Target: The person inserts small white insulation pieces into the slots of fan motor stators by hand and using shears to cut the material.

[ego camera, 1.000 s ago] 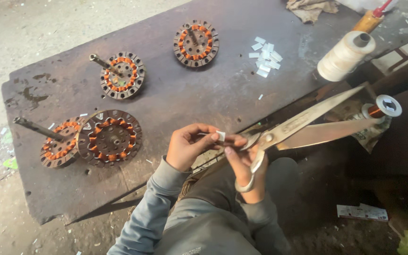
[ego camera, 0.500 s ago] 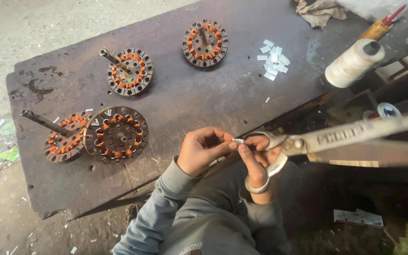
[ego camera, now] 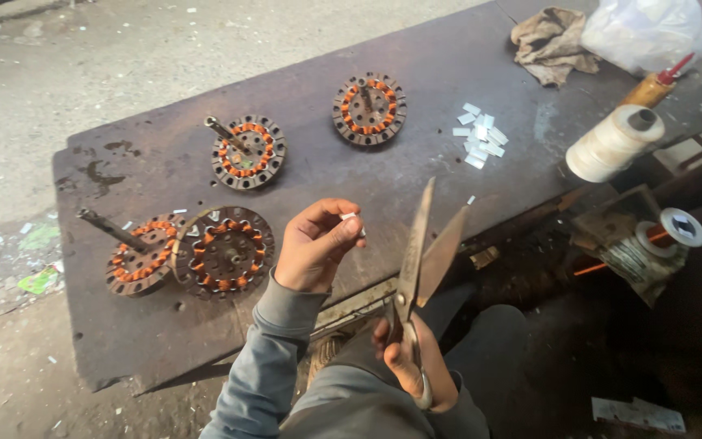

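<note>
My left hand [ego camera: 314, 245] is raised over the front of the dark metal table [ego camera: 164, 89] and pinches a small white slip [ego camera: 349, 218] between thumb and fingers. My right hand [ego camera: 413, 366] sits low near my lap and grips the handles of large metal scissors [ego camera: 426, 249], blades parted and pointing up and away. Just left of my left hand lies a round motor stator with copper windings [ego camera: 223, 249], overlapping a second one with a shaft [ego camera: 136, 254].
Two more stators [ego camera: 246, 151] [ego camera: 369, 108] lie farther back. A pile of white slips [ego camera: 478, 134] sits right of them. A white thread spool [ego camera: 609, 145], a rag [ego camera: 552, 42], a plastic bag [ego camera: 647, 31] and a wire reel [ego camera: 669, 234] are at right.
The scissors swung from pointing right to pointing up and away, blades now parted. My right hand dropped toward my lap. My left hand rose, still pinching the white slip.
</note>
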